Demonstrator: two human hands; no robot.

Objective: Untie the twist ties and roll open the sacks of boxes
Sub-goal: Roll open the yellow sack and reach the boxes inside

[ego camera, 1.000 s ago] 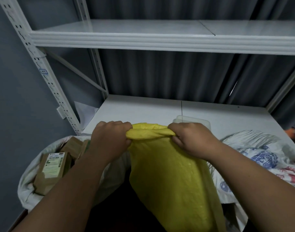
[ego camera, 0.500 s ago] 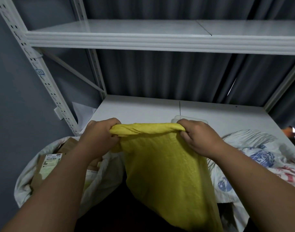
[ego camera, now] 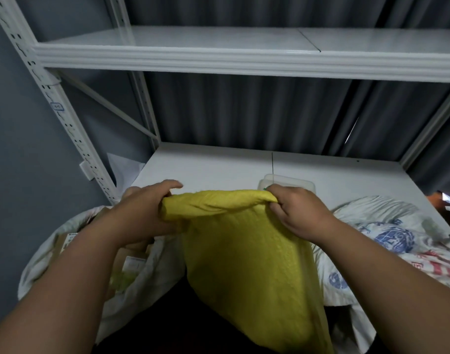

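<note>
A yellow woven sack [ego camera: 246, 264] stands in front of me, its top edge folded over into a roll. My left hand [ego camera: 144, 210] grips the left end of that roll, fingers over the top. My right hand [ego camera: 295, 213] pinches the right end. A white sack [ego camera: 152, 272] at the left is open, with brown cardboard boxes [ego camera: 131, 261] showing inside, mostly hidden behind my left arm. Another white sack [ego camera: 387, 233] with blue and red print lies at the right. No twist tie is visible.
A white metal shelf [ego camera: 218, 167] lies behind the sacks, with a clear plastic container [ego camera: 287, 181] on it just past my right hand. An upper shelf [ego camera: 244, 54] spans overhead. A perforated white upright [ego camera: 55, 108] rises at the left. Dark curtains hang behind.
My hands have moved apart along the yellow sack's top, spreading the rolled edge wider. The view has shifted a little, and the boxes at the left are more hidden by my arm.
</note>
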